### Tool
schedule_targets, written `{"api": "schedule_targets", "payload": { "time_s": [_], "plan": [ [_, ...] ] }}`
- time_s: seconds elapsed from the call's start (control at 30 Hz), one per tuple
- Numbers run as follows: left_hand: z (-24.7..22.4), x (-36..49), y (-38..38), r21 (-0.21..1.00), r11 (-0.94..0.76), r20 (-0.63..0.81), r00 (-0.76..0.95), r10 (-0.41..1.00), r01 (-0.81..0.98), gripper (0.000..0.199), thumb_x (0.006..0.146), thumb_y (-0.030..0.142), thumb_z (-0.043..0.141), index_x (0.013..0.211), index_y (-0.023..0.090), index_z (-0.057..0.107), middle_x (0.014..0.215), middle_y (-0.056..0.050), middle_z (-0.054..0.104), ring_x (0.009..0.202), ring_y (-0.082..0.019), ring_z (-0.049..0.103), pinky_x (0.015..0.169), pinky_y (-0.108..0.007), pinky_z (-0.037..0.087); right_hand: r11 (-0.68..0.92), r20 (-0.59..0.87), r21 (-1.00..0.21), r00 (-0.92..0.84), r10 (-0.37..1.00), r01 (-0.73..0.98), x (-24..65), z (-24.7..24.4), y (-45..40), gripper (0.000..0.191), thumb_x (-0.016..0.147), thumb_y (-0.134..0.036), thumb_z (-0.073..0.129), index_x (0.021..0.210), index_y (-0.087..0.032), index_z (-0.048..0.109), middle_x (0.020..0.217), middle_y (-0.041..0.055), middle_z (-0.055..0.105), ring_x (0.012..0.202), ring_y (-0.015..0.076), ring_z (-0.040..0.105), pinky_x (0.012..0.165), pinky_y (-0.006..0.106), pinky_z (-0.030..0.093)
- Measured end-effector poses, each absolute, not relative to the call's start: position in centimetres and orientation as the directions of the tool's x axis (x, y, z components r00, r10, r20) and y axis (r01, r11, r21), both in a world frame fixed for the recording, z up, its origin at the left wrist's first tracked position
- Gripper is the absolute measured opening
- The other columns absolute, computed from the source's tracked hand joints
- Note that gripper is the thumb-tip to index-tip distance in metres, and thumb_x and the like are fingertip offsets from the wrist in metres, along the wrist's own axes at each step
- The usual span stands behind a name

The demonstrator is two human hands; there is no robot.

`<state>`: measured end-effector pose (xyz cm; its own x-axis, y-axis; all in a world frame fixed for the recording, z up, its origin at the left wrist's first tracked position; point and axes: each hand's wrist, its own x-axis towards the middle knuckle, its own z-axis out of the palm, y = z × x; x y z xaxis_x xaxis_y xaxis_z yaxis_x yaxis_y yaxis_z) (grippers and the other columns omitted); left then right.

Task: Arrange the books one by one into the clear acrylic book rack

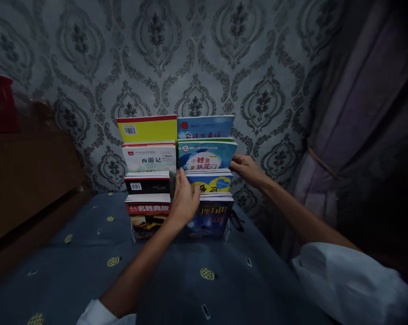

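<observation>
Two columns of books stand in stepped rows in a clear rack (227,234). At the right column's second row from the back is a teal-blue children's book (204,155) with a white oval title patch. My right hand (249,170) pinches its right edge. My left hand (186,198) reaches between the columns, its fingertips closed at that book's lower left edge, its thumb before a blue-and-yellow book (214,183). Behind stands a blue book (205,126); a dark blue book (210,221) is in front. The left column holds a yellow book (152,129), a white book (149,159), a black book (147,185) and a red-titled book (149,216).
The rack stands on a dark blue patterned cloth (163,280) against a wallpapered wall (197,58). A dark object, perhaps glasses (236,222), lies by its right side. Wooden furniture (27,180) with a red container (0,104) is at left, a tied curtain (342,117) at right.
</observation>
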<state>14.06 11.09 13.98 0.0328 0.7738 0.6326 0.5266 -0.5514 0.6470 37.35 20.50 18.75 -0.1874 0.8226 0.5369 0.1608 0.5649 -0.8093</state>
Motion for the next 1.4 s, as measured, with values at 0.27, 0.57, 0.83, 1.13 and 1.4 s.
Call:
{"api": "schedule_targets", "payload": {
  "time_s": [0.27, 0.57, 0.83, 1.13, 1.4],
  "plan": [
    [21.8, 10.3, 9.5, 0.267, -0.665, 0.757, 0.275, 0.592, 0.698, 0.05, 0.092, 0.018, 0.043, 0.141, 0.014, 0.044, 0.138, -0.017, 0.055, 0.131, -0.029, 0.051, 0.113, -0.047, 0.04, 0.573, 0.55, -0.813, -0.191, 0.813, 0.1, 37.2, 18.9, 20.2, 0.034, 0.063, -0.049, 0.078, 0.08, -0.02, 0.071, 0.07, -0.0021, 0.068, 0.065, 0.0141, 0.057, 0.058, 0.024, 0.044],
    [27.7, 8.8, 12.4, -0.306, -0.516, 0.607, 0.582, 0.542, 0.8, 0.033, 0.092, 0.01, 0.041, 0.12, 0.015, 0.057, 0.119, -0.013, 0.061, 0.112, -0.026, 0.056, 0.099, -0.039, 0.043, 0.565, 0.548, -0.823, -0.182, 0.816, 0.056, 36.9, 18.8, 20.4, 0.034, 0.062, -0.047, 0.078, 0.078, -0.019, 0.068, 0.063, -0.0044, 0.062, 0.058, 0.0108, 0.05, 0.054, 0.023, 0.039],
    [30.9, 8.6, 15.5, -0.376, -0.525, 0.471, 0.646, 0.601, 0.763, 0.013, 0.084, 0.019, 0.059, 0.096, 0.017, 0.064, 0.106, -0.011, 0.064, 0.106, -0.028, 0.055, 0.097, -0.038, 0.041, 0.575, 0.562, -0.815, -0.15, 0.813, 0.066, 36.8, 18.4, 20.7, 0.035, 0.063, -0.049, 0.078, 0.082, -0.02, 0.072, 0.069, -0.0027, 0.067, 0.059, 0.0112, 0.053, 0.054, 0.023, 0.04],
    [32.0, 8.9, 16.2, -0.388, -0.545, 0.371, 0.668, 0.645, 0.743, 0.011, 0.082, 0.019, 0.061, 0.091, 0.015, 0.066, 0.108, -0.011, 0.063, 0.1, -0.024, 0.059, 0.091, -0.033, 0.044, 0.608, 0.586, -0.788, -0.184, 0.789, 0.096, 36.8, 18.4, 20.2, 0.037, 0.069, -0.054, 0.076, 0.087, -0.021, 0.073, 0.06, -0.0024, 0.063, 0.061, 0.0154, 0.056, 0.058, 0.027, 0.044],
    [32.4, 9.2, 16.3, -0.399, -0.548, 0.367, 0.676, 0.639, 0.735, 0.011, 0.08, 0.018, 0.064, 0.09, 0.014, 0.066, 0.101, -0.011, 0.067, 0.101, -0.027, 0.062, 0.091, -0.035, 0.044, 0.602, 0.584, -0.792, -0.158, 0.796, 0.102, 36.7, 18.3, 20.1, 0.037, 0.069, -0.052, 0.077, 0.087, -0.02, 0.074, 0.053, -0.0034, 0.058, 0.059, 0.016, 0.056, 0.055, 0.028, 0.045]
  ]
}}
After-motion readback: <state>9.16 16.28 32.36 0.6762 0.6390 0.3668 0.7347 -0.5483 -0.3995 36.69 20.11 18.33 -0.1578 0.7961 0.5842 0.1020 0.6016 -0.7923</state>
